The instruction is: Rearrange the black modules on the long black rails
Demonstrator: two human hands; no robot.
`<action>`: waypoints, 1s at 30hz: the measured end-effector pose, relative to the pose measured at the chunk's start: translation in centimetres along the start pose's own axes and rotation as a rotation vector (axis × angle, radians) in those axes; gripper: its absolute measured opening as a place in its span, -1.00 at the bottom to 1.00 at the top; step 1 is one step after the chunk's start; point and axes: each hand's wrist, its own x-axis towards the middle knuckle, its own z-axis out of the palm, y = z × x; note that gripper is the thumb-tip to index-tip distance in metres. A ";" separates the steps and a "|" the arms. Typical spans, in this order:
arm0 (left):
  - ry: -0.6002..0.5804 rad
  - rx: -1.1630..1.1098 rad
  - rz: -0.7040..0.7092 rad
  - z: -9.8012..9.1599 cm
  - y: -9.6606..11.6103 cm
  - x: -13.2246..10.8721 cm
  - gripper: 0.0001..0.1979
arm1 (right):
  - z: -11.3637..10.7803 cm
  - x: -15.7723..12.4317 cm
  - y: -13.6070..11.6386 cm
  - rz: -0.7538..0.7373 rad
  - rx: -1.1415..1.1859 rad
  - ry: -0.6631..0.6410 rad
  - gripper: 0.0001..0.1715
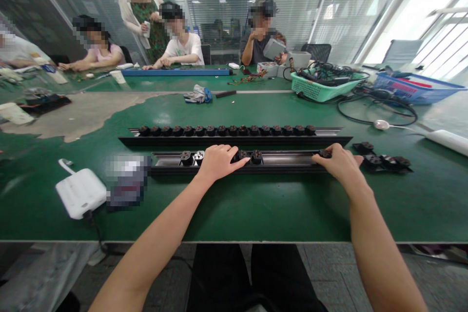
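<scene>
A black channel-shaped rail (288, 162) with a shiny metal inside lies across the table in front of me. Several round black socket modules (257, 157) sit in its left and middle part. My left hand (218, 160) is closed over this rail among the modules, fingers curled across the top and thumb pointing right; its palm hides part of the row. At the rail's right end, my right hand (341, 162) pinches a black socket module (325, 153), mostly covered by the fingers. Just right of that hand lie more loose socket modules (387, 161) on the table.
Behind, a second rail (234, 141) carries a long row of modules. At left are a white adapter (81, 193) and a blurred dark packet (128, 183). Farther back are a glove (198, 94), a green basket (325, 88) of cables and a blue basket (413, 88). Several people occupy the far side.
</scene>
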 end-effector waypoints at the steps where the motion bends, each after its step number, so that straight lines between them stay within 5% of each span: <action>1: 0.001 -0.002 -0.001 0.0 0.0 0.0 -0.42 | 0.0 0.0 0.0 0.001 0.001 0.001 -0.46; 30: -0.010 -0.011 -0.012 -0.1 0.0 0.0 -0.43 | -0.3 -0.7 0.1 -0.010 -0.036 0.095 -0.50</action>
